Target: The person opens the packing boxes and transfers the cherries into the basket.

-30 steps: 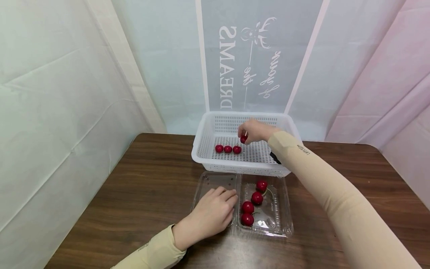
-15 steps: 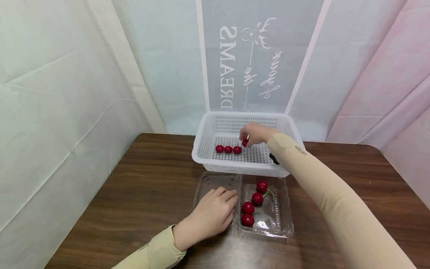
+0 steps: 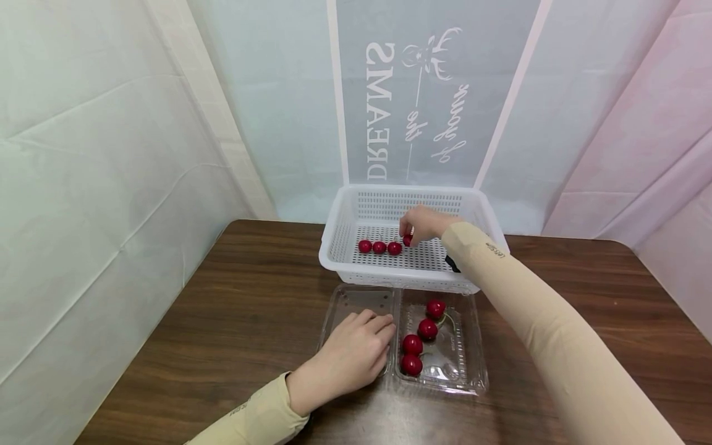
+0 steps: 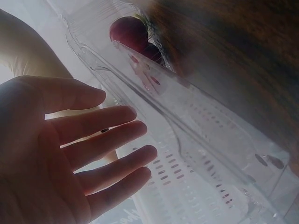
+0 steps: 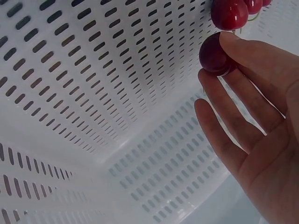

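Cherry [image 5: 214, 53], glossy dark red, is pinched by the right hand [image 3: 423, 222] inside the basket [image 3: 384, 269]; left hand [image 3: 356, 351], fingers spread, before it; curtain [image 3: 300, 93] behind it reads "DREAMS".

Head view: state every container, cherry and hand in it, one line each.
Clear plastic clamshell: open, halves side by side.
White slotted basket: upright, uncovered.
Pinched cherry: held inside the basket.
Three basket cherries: lying in a row.
Four clamshell cherries: lying in the right half.
Left hand: fingers extended over the left half, contact unclear.
Right hand: pinching one cherry.
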Demonstrator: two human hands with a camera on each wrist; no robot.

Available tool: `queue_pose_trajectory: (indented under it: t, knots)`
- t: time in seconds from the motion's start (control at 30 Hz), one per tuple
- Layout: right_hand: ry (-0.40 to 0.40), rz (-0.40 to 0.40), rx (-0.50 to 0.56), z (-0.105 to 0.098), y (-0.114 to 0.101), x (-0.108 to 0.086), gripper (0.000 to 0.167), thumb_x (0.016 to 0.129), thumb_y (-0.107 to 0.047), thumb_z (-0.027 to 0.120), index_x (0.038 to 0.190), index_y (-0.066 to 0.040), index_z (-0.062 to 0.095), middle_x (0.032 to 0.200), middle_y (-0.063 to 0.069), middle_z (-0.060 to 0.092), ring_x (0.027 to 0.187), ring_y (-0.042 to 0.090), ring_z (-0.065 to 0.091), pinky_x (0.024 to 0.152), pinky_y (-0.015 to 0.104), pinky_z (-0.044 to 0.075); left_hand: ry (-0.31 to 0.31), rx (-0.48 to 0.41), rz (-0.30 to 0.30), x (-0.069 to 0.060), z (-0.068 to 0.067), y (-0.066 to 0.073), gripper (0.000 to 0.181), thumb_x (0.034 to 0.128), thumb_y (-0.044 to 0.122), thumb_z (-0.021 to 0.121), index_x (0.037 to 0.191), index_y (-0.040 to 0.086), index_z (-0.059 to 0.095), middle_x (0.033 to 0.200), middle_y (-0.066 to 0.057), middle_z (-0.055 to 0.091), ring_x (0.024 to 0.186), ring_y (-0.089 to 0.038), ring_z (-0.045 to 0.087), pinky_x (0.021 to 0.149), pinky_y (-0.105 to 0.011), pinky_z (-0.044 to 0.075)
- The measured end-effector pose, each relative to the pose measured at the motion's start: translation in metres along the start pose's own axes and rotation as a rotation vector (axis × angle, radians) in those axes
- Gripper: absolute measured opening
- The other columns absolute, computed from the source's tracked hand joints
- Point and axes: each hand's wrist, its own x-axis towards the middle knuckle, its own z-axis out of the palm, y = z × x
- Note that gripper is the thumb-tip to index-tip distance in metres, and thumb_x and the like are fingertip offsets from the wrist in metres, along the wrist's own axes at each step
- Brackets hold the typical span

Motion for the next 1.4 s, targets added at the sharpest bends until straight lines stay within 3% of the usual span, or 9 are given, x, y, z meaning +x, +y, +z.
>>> queue_pose_trajectory:
  t: [1.4]
  knots:
    - [-0.055,-0.013,0.011,0.013,0.009,0.007,0.033,0.068,-0.002,0.077,0.099,-0.01,0.069,0.101,0.005,0.07,0.097,0.021,0.062,0.09,0.039,0.048,-0.003,0.01,0.0,0.0,0.0,0.001,0.027,0.0864,0.022,0.058,0.109,0.012,0.068,0.116,-0.001,0.066,0.101,-0.016,0.059,0.075,-0.029,0.048]
